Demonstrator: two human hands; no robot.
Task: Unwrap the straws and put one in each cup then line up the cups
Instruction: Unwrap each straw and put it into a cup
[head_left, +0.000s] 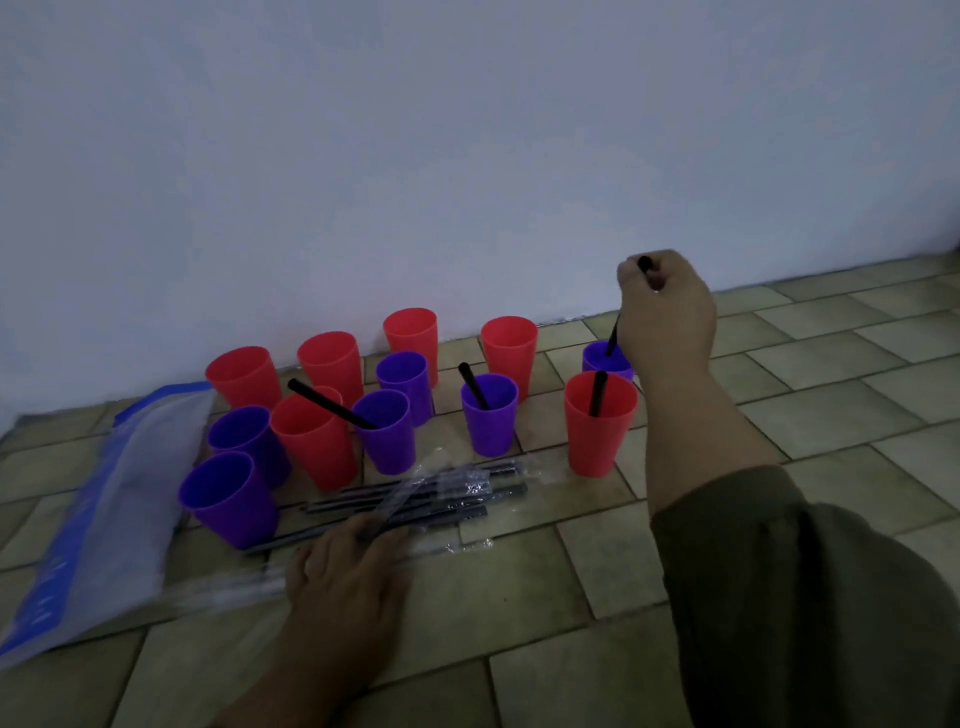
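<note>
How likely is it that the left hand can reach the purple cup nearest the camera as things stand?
Probably yes. The left hand rests at the wrapped straws, right beside that purple cup; only straw ends lie between, and its near side is open. The plastic bag is on its other side.

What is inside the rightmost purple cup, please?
A black straw, gripped by the right hand, reaches into the purple cup; the hand covers part of it, hiding the straw's lower end.
</note>
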